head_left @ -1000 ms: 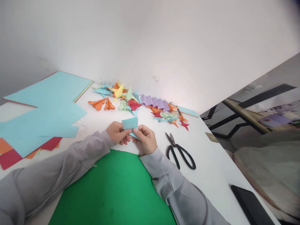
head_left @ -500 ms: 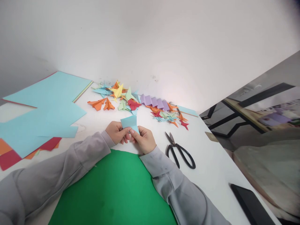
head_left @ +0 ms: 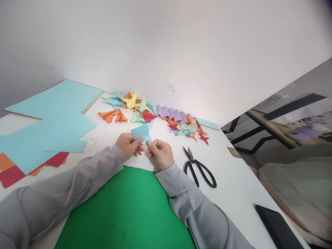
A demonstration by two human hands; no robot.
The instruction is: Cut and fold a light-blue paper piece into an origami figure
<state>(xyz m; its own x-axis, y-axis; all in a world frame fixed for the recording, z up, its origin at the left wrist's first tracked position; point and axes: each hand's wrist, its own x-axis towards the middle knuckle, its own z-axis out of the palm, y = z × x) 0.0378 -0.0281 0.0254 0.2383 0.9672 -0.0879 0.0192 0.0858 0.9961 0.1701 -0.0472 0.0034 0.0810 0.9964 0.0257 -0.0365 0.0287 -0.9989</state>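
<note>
Between my two hands is a small light blue sheet of paper (head_left: 141, 131), creased across its middle and held up above the white table. My left hand (head_left: 129, 145) pinches its left side, thumb over the front. At its lower right corner, my right hand (head_left: 161, 153) grips the edge between thumb and fingers. A large green sheet (head_left: 124, 207) lies under my forearms, just in front of me. To the right of my right hand, black-handled scissors (head_left: 197, 166) rest on the table with their blades slightly apart.
Folded paper shapes in several colours (head_left: 129, 102) lie along the wall, with a purple pleated strip (head_left: 171, 113) among them. Large light blue sheets (head_left: 57, 97) cover the left side, over red and orange pieces (head_left: 11, 176). A black phone (head_left: 278, 226) lies near the table's right edge.
The upper part of the blue paper has tilted up and a little left. My hands have drawn slightly apart, each still pinching the paper.
</note>
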